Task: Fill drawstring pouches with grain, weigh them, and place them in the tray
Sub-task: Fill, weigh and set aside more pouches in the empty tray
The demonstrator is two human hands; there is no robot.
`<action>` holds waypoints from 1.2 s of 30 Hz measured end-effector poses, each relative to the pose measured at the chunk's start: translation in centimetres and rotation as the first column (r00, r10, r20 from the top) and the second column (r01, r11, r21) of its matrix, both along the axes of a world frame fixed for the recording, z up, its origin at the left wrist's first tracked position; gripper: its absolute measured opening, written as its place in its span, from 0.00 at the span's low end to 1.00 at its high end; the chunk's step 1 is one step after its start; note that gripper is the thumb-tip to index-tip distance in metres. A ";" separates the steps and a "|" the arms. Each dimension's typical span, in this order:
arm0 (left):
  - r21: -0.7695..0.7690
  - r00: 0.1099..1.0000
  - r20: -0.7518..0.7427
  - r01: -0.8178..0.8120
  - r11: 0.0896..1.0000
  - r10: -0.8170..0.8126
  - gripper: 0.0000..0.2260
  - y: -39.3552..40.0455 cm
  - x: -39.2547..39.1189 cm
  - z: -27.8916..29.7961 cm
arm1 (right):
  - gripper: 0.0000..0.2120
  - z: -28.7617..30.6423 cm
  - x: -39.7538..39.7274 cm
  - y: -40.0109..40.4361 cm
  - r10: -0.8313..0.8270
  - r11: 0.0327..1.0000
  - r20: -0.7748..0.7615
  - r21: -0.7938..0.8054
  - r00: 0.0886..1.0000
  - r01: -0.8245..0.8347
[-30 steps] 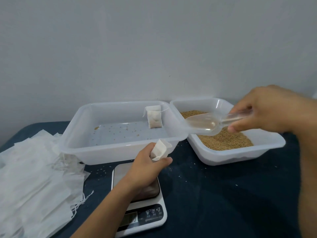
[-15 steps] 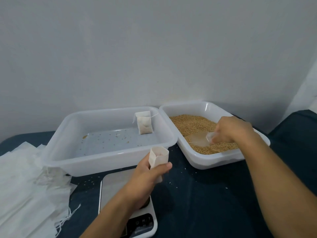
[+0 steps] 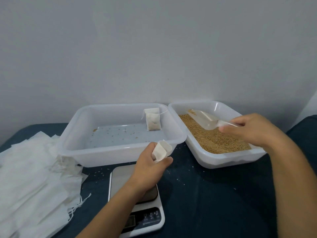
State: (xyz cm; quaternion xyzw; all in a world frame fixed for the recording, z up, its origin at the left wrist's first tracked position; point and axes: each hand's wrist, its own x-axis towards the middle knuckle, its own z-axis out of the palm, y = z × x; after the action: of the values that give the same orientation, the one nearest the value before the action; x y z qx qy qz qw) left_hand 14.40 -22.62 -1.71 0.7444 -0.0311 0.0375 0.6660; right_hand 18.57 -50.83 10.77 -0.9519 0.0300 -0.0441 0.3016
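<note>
**Scoop is up out of the grain, pouch waiting to be filled**

Going left to right: there's a heap of empty pouches (image 3: 34, 176) on the dark surface (image 3: 214, 194), still plenty to go. Next is the tray (image 3: 120, 155), with just one filled pouch (image 3: 153, 121) leaning in its far right corner plus some loose grains on the bottom. So, early days by the look of it.

In front of the tray, the left hand (image 3: 151, 167) pinches an open pouch (image 3: 161, 151) between thumb and fingers, mouth up, hovering over the scale (image 3: 137, 212) and near the tray's front rim.

Now the change: half a second ago the scoop was dug down into the grain with the right hand low over it. Now the right hand (image 3: 248, 129) has lifted, gripping the handle of the clear scoop (image 3: 202, 117), which sits tilted above the grain bin (image 3: 223, 162). A few grains show at its far tip; how much it holds, can't tell.

Scoop and open pouch are well apart, so I'd guess the next move is carrying it over and pouring. Narrow pouch mouth, easy to spill.
</note>
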 end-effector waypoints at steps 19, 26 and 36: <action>0.112 0.995 0.058 -0.087 0.990 0.081 0.08 1.4 0.0 -0.4 | 0.14 7.4 -4.7 8.1 0.473 0.575 0.062 -0.778 0.879 -0.254; 0.008 0.997 0.004 -0.071 0.997 0.071 0.10 1.7 0.0 -0.1 | 0.17 7.0 -5.3 8.0 0.494 0.380 0.137 -0.922 0.859 -0.071; -0.491 0.946 -0.174 0.157 0.857 -0.272 0.14 4.4 -1.0 1.3 | 0.08 -0.3 -0.2 5.3 0.239 0.970 0.192 -0.089 0.952 -0.226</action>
State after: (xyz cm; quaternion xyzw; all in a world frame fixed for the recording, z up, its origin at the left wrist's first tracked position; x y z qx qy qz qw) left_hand 13.41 -18.20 -0.36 0.5513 -0.0247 -0.1200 0.8253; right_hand 18.32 -45.52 10.49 -0.9490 -0.1145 -0.1051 0.2744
